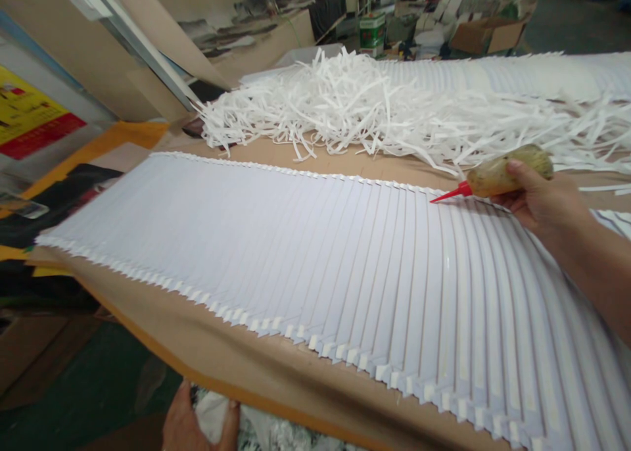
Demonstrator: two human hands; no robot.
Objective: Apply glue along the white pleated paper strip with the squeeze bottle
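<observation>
My right hand (539,198) is closed round a glue bottle (510,171), a cloudy yellowish squeeze bottle lying nearly level. Its pointed red nozzle aims left, with the tip just over the far edge of a long row of overlapping white paper strips (276,234). The strips lie fanned out side by side, their folded ends making a jagged border along both long edges. Thin lines run between them, and a shiny streak shows on one below the nozzle. At the bottom edge, my left hand (200,428) is curled about a crumpled whitish piece of material (211,415), partly out of view.
The strips rest on a brown-covered table (162,319). Behind them is a tangled heap of thin white paper cuttings (340,102), with more layered paper (522,76) beyond. A green can (371,33) and an open cardboard box (488,35) stand farther back.
</observation>
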